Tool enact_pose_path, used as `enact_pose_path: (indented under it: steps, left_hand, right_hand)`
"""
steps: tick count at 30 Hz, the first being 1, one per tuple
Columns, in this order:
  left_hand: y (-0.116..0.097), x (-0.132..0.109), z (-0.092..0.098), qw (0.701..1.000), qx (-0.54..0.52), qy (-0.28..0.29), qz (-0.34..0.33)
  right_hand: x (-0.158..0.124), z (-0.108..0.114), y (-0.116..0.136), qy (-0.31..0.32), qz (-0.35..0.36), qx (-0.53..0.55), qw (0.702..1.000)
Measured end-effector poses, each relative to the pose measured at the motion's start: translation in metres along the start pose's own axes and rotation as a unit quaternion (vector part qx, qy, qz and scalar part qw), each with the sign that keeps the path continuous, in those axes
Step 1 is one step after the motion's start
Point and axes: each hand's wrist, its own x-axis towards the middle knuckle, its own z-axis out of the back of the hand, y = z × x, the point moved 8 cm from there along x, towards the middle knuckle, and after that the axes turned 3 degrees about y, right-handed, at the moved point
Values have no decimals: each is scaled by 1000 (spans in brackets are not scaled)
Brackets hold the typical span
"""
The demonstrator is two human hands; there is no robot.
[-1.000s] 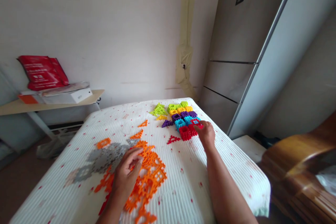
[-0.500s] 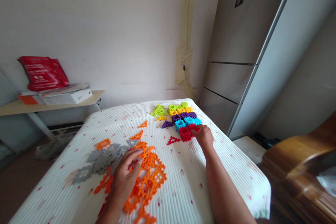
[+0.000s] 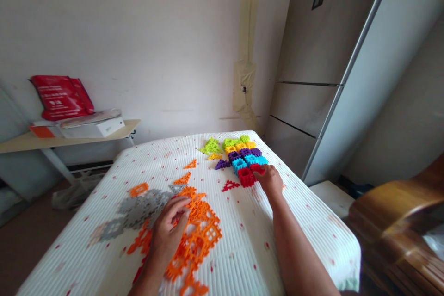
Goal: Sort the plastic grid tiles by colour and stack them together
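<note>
My right hand [image 3: 272, 179] reaches to the near end of a block of toy cubes, its fingers and thumb closed on a red interlocking cube [image 3: 257, 168]. A second red cube [image 3: 246, 177] sits just to its left, touching the row of light blue cubes [image 3: 239, 165] behind. My left hand [image 3: 172, 222] hovers half curled over a heap of orange interlocking pieces [image 3: 201, 236], thumb apart from the fingers, nothing seen in it. Grey interlocking pieces [image 3: 138, 208] lie left of that hand. Near the red cubes is a flat red triangular piece [image 3: 231, 185].
Purple [image 3: 233, 156], yellow [image 3: 240, 147] and green cubes [image 3: 231, 142] form the farther rows. Loose green [image 3: 211, 145] and purple pieces [image 3: 222, 164] lie to their left. A fridge [image 3: 305, 78] stands beyond the right table edge, with a wooden chair [image 3: 398, 208] nearer.
The whole view has shifted slightly to the right. Both hands keep nearly the same place and pose; a small orange spot now shows beside my right wrist.
</note>
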Motion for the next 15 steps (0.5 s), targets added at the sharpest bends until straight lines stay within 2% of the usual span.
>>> enact_pose_path:
  steps: [3, 5, 7, 9, 11, 13, 15]
  left_hand:
    - [-5, 0, 7, 1000, 6, -17, -8]
    - [-8, 1, 23, 998, 19, -61, -17]
    - [-6, -1, 53, 987, 41, -153, -9]
    - [5, -6, 88, 966, 68, -250, 26]
    - [18, -11, 115, 946, 99, -298, 78]
    - [31, -10, 128, 942, 126, -281, 131]
    - [39, -6, 125, 952, 138, -220, 163]
  right_hand:
    - [-1, 7, 1, -33, 15, 21, 999]
    - [-1, 14, 2, -70, 20, 46, 996]
    - [-2, 22, 3, -111, 22, 72, 991]
    - [-3, 30, 8, -148, 46, 99, 983]
    - [-7, 36, 15, -179, 73, 122, 974]
    - [-11, 40, 20, -199, 97, 137, 965]
    - [-14, 41, 26, -207, 119, 142, 961]
